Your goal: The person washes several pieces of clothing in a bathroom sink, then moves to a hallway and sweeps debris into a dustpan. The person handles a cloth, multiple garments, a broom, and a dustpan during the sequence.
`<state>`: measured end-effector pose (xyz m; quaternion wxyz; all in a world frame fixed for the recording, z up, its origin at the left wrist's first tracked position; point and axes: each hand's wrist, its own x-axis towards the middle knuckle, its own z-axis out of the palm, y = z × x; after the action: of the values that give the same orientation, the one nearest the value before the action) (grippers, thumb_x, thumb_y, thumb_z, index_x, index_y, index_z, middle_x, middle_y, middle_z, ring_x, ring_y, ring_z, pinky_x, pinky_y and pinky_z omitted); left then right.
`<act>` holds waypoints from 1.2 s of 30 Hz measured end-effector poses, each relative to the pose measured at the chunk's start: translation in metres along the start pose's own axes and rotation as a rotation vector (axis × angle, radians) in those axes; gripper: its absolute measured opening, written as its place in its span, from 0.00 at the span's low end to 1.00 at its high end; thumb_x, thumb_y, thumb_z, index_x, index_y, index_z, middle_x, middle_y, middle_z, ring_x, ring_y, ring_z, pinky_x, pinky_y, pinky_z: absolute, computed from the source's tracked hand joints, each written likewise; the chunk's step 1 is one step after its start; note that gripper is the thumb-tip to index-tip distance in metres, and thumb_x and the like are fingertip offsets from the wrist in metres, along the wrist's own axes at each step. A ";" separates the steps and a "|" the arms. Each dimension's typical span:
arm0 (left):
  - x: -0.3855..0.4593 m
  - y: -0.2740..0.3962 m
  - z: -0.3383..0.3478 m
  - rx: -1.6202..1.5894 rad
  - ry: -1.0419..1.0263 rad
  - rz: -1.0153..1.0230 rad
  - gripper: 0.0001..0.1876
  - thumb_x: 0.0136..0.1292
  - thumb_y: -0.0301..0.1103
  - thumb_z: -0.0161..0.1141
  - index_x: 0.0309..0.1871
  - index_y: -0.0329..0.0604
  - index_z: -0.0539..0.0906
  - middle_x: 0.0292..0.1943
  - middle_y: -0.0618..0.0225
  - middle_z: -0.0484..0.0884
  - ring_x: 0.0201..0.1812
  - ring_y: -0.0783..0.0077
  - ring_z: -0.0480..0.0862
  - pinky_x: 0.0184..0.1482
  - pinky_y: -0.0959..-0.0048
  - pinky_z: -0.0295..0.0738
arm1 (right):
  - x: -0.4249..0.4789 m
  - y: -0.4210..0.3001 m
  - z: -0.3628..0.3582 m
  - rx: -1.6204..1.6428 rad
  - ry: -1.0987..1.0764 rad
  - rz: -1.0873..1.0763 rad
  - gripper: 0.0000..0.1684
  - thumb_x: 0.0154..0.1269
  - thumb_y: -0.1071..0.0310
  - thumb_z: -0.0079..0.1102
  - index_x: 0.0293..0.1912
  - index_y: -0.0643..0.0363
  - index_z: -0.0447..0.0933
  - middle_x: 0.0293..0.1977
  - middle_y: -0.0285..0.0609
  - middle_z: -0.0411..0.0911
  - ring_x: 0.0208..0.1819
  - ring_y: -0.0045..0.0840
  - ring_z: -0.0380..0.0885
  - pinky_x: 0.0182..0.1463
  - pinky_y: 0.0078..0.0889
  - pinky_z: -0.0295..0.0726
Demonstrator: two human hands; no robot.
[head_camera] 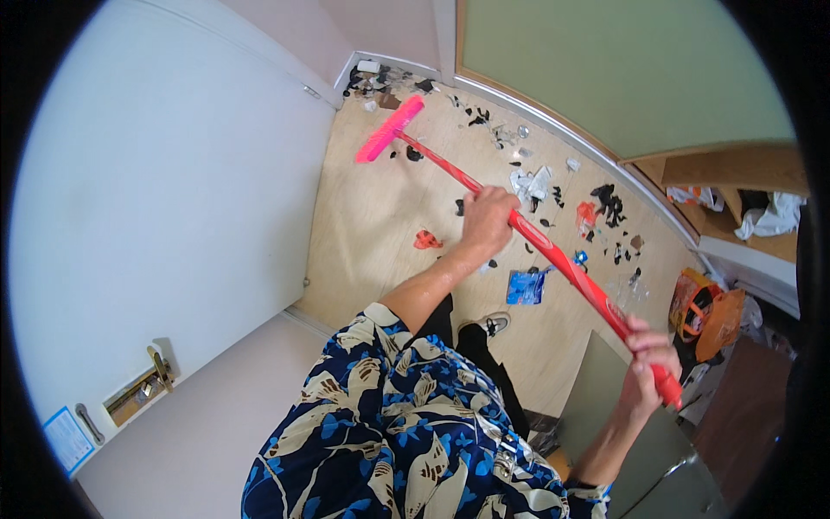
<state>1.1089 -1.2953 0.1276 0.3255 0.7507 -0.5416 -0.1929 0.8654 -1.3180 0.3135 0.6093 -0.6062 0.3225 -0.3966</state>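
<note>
My left hand is closed around the middle of a broom's red handle. Higher up the shaft, close to its capped end, my right hand grips it too. The handle slants away to a bright pink broom head, which is over the floor near the door. Just beyond the head lies a brown scrap. Black bits and a crumpled white wrapper lie near my left hand. Closer to my feet are a blue packet and a red plastic scrap.
A white door with a brass handle stands at the left. Debris fills the far corner. Litter follows a green panel. At right are wooden shelves, an orange bag and a grey panel.
</note>
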 end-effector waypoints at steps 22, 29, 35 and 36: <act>0.104 -0.230 0.018 0.097 0.067 -0.116 0.07 0.41 0.23 0.58 0.25 0.47 0.78 0.30 0.61 0.72 0.40 0.58 0.71 0.41 0.64 0.68 | 0.133 0.188 0.150 0.240 0.137 0.186 0.02 0.50 0.78 0.55 0.27 0.62 0.72 0.36 0.48 0.75 0.49 0.40 0.70 0.57 0.46 0.62; 0.050 -0.175 -0.018 -0.050 0.051 -0.169 0.06 0.41 0.23 0.60 0.23 0.45 0.75 0.27 0.63 0.72 0.39 0.59 0.72 0.40 0.66 0.67 | 0.093 0.143 0.129 0.222 -0.038 0.089 0.05 0.48 0.79 0.56 0.28 0.61 0.71 0.36 0.48 0.75 0.50 0.44 0.68 0.58 0.53 0.59; 0.110 -0.249 0.011 0.032 0.120 -0.047 0.07 0.42 0.22 0.58 0.25 0.46 0.76 0.27 0.64 0.73 0.37 0.59 0.73 0.39 0.66 0.68 | 0.121 0.195 0.169 0.239 0.126 0.136 0.10 0.47 0.86 0.50 0.29 0.61 0.71 0.38 0.48 0.74 0.52 0.41 0.68 0.59 0.47 0.60; 0.116 -0.251 0.015 0.020 0.102 -0.027 0.06 0.42 0.22 0.58 0.25 0.46 0.76 0.27 0.64 0.73 0.37 0.59 0.72 0.39 0.66 0.68 | 0.117 0.194 0.172 0.243 0.161 0.138 0.10 0.47 0.86 0.49 0.29 0.61 0.70 0.38 0.48 0.74 0.52 0.41 0.67 0.59 0.46 0.60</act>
<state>1.3111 -1.3575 -0.0504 0.3423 0.7702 -0.5159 -0.1534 1.0894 -1.3468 0.1407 0.6761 -0.4706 0.3611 -0.4372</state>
